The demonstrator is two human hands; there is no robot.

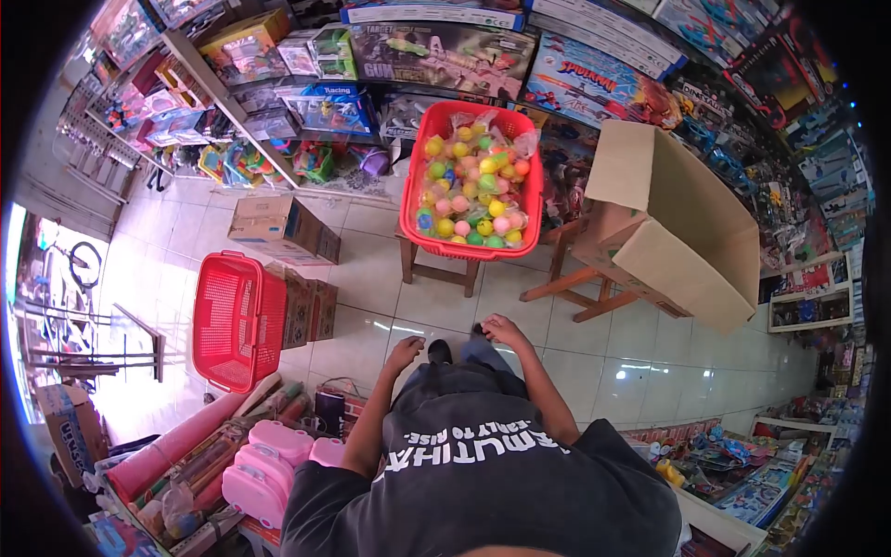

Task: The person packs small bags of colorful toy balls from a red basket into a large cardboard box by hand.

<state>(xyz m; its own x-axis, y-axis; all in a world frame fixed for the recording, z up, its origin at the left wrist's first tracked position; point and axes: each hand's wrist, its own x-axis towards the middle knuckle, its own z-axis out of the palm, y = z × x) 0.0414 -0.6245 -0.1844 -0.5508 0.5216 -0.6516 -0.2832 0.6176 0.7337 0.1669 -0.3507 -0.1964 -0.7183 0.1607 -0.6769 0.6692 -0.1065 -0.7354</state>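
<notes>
My left hand (406, 353) hangs in front of my waist with its fingers curled in, and nothing shows in it. To its right, my right hand (502, 329) is also held out with bent fingers, and no object is visible there. Both hands are apart from everything around them. Ahead of them a red plastic basket (409, 200) stands on a wooden stool (445, 270). It is filled with small colourful balls (485, 186) in clear plastic bags. Right of that, a large open cardboard box (620, 243) leans tilted on another wooden stool (594, 295).
A second red basket (206, 320) stands at left beside closed cardboard boxes (277, 229). Toy shelves with packaged boxes (445, 60) line the far side. Pink cases (264, 469) and rolled material (167, 441) lie at lower left; display bins (742, 483) hold toys at lower right.
</notes>
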